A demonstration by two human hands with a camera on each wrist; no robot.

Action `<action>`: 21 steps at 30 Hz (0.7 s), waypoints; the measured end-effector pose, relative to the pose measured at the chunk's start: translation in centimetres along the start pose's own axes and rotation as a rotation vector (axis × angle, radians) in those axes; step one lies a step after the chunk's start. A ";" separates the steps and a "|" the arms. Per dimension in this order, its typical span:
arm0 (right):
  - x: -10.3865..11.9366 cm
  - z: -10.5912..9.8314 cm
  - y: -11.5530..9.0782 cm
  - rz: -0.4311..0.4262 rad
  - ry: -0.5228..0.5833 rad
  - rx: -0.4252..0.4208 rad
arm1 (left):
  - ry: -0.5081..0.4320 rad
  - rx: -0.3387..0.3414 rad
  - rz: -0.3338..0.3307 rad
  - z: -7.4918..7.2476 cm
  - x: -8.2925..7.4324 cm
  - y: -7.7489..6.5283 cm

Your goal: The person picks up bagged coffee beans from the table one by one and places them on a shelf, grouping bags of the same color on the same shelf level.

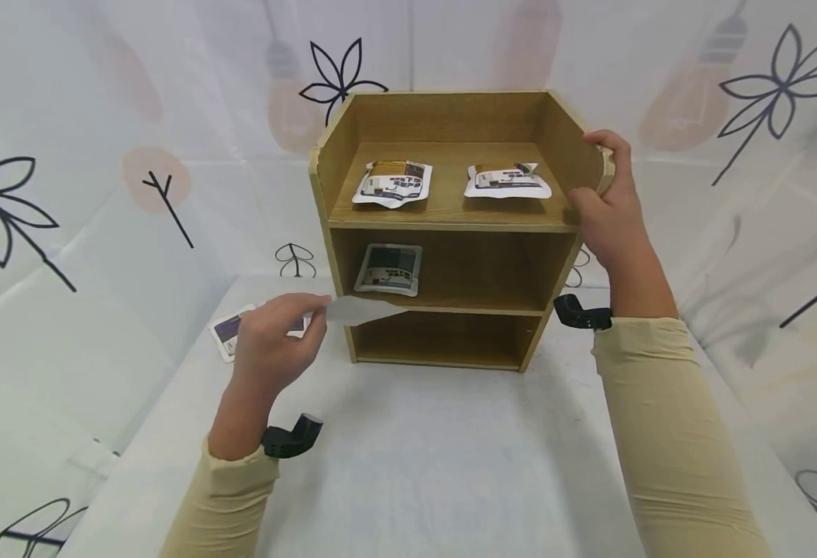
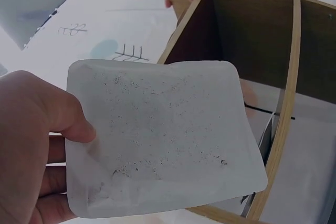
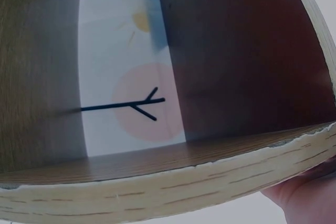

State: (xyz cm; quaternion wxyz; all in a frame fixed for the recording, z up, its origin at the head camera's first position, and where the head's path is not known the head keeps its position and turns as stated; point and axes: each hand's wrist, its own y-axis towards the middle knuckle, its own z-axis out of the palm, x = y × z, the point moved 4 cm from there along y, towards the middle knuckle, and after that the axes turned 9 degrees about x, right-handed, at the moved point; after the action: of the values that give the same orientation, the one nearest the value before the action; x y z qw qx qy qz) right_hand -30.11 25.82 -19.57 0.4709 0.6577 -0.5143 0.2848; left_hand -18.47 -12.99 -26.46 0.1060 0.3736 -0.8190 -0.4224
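Note:
My left hand point(image 1: 272, 341) pinches a flat white packet point(image 2: 163, 135) by one edge, thumb on the near face. Its plain, speckled side faces the left wrist camera; in the head view it appears nearly edge-on, overlapping the front of the wooden shelf unit point(image 1: 450, 120) near the middle board. Over the unit's upper right side panel, my right hand point(image 1: 607, 205) curls its fingers and thumb round the edge. Two printed packets, one on the left point(image 1: 392, 184) and one on the right point(image 1: 508, 182), lie on the top level. A darker packet point(image 1: 389, 270) lies on the middle level's left.
Another printed packet point(image 1: 227, 335) lies on the white table point(image 1: 422, 465), partly hidden behind my left hand. The shelf unit stands towards the back of the table, with a patterned white sheet point(image 1: 192, 70) behind and at both sides.

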 end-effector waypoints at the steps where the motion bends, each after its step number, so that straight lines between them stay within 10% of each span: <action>1: 0.0 0.0 0.0 0.000 0.002 -0.002 | -0.004 -0.003 0.003 0.2 -0.1 0.1; 21: 0.1 -0.1 -0.1 0.009 0.006 -0.016 | -0.079 0.039 -0.036 2.6 -1.8 0.9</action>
State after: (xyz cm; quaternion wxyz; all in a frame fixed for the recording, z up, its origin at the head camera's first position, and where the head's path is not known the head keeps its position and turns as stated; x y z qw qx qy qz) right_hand -30.01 25.85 -19.53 0.4764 0.6508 -0.5179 0.2849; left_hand -18.97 -9.83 -27.16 0.0589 0.3736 -0.8236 -0.4227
